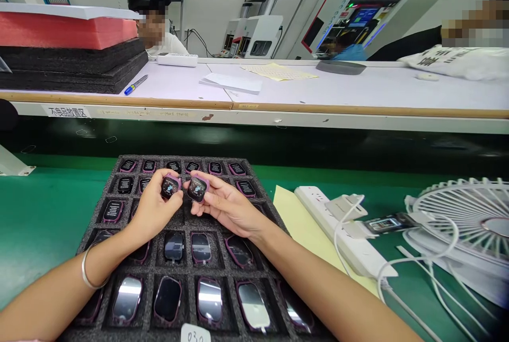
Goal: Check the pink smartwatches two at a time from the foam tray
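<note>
My left hand (157,201) grips a purple-framed smartwatch body (170,187) between thumb and fingers, its screen lit with a small blue figure. A second smartwatch body (197,189), lit the same way, is held in my right hand (226,204). The two watches are side by side, a small gap apart, above a black foam tray (153,270). Rows of similar watches sit in the tray's pockets. Those in the far rows show white text, while a near-row watch (167,298) has a dark screen. My hands and forearms hide some of the pockets.
Right of the tray lie a yellow sheet (290,209), a white power strip (353,252) with cables, and a white fan (477,230). A raised shelf (278,90) spans the back, bearing foam stacks (71,61), papers and a blue pen (135,85). People are beyond it.
</note>
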Motion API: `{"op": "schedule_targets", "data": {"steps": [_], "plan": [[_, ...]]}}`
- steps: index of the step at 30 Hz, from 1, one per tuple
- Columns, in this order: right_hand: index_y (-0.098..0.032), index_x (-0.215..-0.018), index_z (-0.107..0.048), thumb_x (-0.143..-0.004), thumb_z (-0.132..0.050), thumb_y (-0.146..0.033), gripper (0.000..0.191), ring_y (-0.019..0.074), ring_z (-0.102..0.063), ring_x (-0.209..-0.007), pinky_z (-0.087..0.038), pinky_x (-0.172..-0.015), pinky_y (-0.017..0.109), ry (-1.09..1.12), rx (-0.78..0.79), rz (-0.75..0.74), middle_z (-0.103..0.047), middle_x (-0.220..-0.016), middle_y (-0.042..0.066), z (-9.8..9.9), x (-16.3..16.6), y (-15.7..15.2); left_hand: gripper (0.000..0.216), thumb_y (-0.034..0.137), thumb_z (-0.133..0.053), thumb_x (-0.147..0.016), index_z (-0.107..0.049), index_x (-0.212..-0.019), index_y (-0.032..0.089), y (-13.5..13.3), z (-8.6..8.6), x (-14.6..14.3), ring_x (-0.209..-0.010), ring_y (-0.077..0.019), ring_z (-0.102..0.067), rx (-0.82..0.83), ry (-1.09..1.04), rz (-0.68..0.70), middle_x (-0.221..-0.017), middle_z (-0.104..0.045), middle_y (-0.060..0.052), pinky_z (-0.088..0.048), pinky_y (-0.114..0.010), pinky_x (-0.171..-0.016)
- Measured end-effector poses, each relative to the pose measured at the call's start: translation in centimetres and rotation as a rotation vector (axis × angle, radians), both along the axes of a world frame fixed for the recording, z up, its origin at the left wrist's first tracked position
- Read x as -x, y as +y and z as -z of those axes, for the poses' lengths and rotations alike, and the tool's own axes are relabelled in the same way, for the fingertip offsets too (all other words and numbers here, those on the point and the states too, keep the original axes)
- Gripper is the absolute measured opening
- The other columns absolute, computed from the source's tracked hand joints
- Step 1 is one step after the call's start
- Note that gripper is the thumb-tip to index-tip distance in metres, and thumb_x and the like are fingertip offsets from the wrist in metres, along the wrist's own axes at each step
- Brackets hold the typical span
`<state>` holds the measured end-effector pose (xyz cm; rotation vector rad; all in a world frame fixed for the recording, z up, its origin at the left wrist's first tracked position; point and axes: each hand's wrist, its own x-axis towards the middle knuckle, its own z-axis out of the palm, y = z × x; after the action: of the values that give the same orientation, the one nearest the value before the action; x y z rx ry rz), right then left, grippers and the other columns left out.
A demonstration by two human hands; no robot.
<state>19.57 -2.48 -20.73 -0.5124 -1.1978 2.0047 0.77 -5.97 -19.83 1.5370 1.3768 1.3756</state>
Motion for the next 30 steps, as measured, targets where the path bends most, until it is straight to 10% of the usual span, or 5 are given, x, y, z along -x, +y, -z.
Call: {"op": "schedule_targets", "data": {"steps": [30], "plan": [[-0.022, -0.133, -0.054, -0.084, -0.078, -0.033, 0.055, 0.0137, -0.071, -0.078, -0.053, -0.077, 0.028, -0.001, -0.058, -0.087, -0.072, -0.086, 0.000, 0.20, -0.04, -0.20, 0.030, 0.024, -0.058, -0.077, -0.054, -0.106, 0.021, 0.02, 0.22, 0.14, -0.096, -0.0189, -0.058, 0.055, 0.054, 0.062, -0.103, -0.062, -0.004, -0.044, -0.034, -0.088]]}}
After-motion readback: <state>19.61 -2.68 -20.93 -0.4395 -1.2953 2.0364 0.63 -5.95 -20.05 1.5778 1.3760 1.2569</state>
